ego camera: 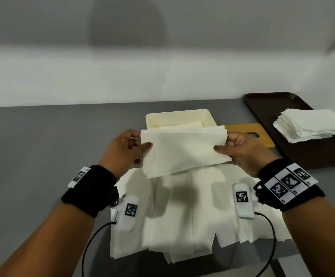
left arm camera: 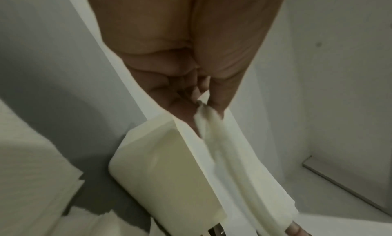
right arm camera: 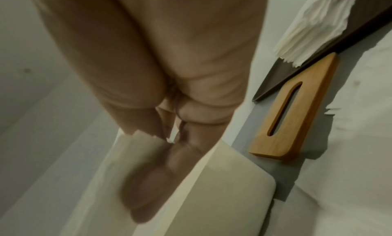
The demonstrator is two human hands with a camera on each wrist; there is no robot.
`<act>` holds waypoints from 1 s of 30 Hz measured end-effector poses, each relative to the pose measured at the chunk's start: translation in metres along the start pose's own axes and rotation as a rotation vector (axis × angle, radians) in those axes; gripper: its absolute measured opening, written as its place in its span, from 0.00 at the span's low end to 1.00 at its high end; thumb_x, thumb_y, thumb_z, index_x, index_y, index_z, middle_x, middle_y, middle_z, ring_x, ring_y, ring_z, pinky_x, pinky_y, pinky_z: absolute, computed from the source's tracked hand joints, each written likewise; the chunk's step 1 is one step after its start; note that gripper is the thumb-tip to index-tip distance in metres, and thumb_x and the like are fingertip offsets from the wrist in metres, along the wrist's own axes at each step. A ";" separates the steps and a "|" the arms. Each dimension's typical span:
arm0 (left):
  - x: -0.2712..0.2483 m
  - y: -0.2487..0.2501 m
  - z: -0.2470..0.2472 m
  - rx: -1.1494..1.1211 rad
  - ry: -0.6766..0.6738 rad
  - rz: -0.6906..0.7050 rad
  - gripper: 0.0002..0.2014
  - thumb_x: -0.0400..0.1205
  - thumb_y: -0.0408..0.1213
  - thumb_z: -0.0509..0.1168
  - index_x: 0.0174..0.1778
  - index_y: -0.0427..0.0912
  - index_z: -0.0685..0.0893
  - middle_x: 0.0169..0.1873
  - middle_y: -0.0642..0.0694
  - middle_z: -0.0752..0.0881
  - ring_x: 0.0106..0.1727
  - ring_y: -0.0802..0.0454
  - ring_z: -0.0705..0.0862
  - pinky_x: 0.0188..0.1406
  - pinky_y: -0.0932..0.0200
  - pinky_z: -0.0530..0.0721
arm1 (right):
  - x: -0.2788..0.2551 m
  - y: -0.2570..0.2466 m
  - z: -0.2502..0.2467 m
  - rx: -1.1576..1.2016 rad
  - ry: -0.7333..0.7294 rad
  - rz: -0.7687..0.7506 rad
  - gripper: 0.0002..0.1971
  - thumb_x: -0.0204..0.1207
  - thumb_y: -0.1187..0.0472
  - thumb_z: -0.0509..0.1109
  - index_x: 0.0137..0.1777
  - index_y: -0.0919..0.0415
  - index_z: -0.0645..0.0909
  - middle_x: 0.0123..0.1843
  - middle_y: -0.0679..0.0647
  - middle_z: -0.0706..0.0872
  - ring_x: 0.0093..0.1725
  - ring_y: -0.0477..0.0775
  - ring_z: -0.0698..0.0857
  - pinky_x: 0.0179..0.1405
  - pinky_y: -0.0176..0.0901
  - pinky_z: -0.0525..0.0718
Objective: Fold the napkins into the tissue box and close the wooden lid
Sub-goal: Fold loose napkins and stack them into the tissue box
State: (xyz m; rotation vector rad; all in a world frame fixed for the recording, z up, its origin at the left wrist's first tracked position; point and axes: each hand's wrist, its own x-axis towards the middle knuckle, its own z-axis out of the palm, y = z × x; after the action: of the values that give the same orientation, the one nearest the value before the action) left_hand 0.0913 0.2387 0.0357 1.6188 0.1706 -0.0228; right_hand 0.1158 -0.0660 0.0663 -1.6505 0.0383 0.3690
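Both hands held one folded bundle of napkins (ego camera: 184,150) between them, lifted off the table (ego camera: 42,146) just short of the tissue box (ego camera: 179,116). The left hand (ego camera: 125,149) pinched its left end, thumb on top; the right hand (ego camera: 240,145) pinched the right end the same way.

The likeliest slip, as I judged it, was the layered stack fanning or sagging in the middle, since only the ends were gripped. A loose leaf could catch the box's near rim and crumple on entry. The bundle also looked wider than the opening, so it might jam against the walls.

Under both wrists lay a broad spread of unfolded napkins (ego camera: 182,212). Beyond the right hand sat a dark tray (ego camera: 266,108) bearing a spare napkin stack (ego camera: 310,124), and closer, just past its knuckles, the slotted wooden lid (right arm camera: 297,108) lay flat beside the box. Nothing blocked the way into the box.
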 end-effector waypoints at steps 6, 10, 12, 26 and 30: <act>0.031 -0.010 0.013 0.171 0.156 -0.061 0.04 0.84 0.36 0.67 0.50 0.40 0.81 0.41 0.44 0.85 0.37 0.48 0.85 0.39 0.54 0.89 | 0.038 -0.026 -0.016 0.037 0.171 -0.059 0.06 0.78 0.75 0.67 0.51 0.69 0.83 0.39 0.51 0.93 0.40 0.51 0.91 0.32 0.40 0.89; 0.038 -0.018 0.023 0.211 0.147 -0.111 0.08 0.83 0.36 0.69 0.55 0.38 0.82 0.41 0.44 0.87 0.37 0.46 0.85 0.44 0.48 0.89 | 0.074 -0.034 -0.015 -0.031 0.179 -0.045 0.07 0.77 0.75 0.69 0.51 0.66 0.83 0.45 0.58 0.89 0.42 0.54 0.90 0.33 0.39 0.90; 0.038 -0.019 0.026 0.198 0.153 -0.120 0.07 0.83 0.35 0.67 0.55 0.37 0.83 0.43 0.41 0.87 0.37 0.47 0.85 0.40 0.52 0.89 | 0.089 -0.034 -0.009 -0.110 0.160 -0.017 0.06 0.76 0.74 0.71 0.51 0.66 0.84 0.48 0.62 0.88 0.46 0.58 0.89 0.37 0.43 0.92; 0.023 -0.006 0.031 0.242 0.196 -0.127 0.06 0.84 0.33 0.66 0.53 0.34 0.84 0.40 0.37 0.88 0.39 0.40 0.86 0.50 0.35 0.89 | 0.113 -0.031 0.006 -0.853 0.242 -0.015 0.21 0.75 0.54 0.75 0.64 0.66 0.81 0.57 0.60 0.88 0.54 0.61 0.88 0.57 0.54 0.86; 0.007 -0.011 0.029 0.335 0.175 -0.106 0.08 0.83 0.37 0.67 0.52 0.36 0.84 0.41 0.39 0.88 0.42 0.36 0.89 0.48 0.41 0.90 | 0.075 -0.028 0.006 -0.882 0.339 -0.208 0.16 0.75 0.53 0.74 0.58 0.61 0.83 0.50 0.52 0.86 0.50 0.51 0.83 0.51 0.41 0.77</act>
State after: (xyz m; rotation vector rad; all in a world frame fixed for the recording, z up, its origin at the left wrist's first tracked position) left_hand 0.0993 0.2107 0.0223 1.9446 0.4054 0.0092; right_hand 0.1917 -0.0421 0.0733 -2.5489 -0.0517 -0.0895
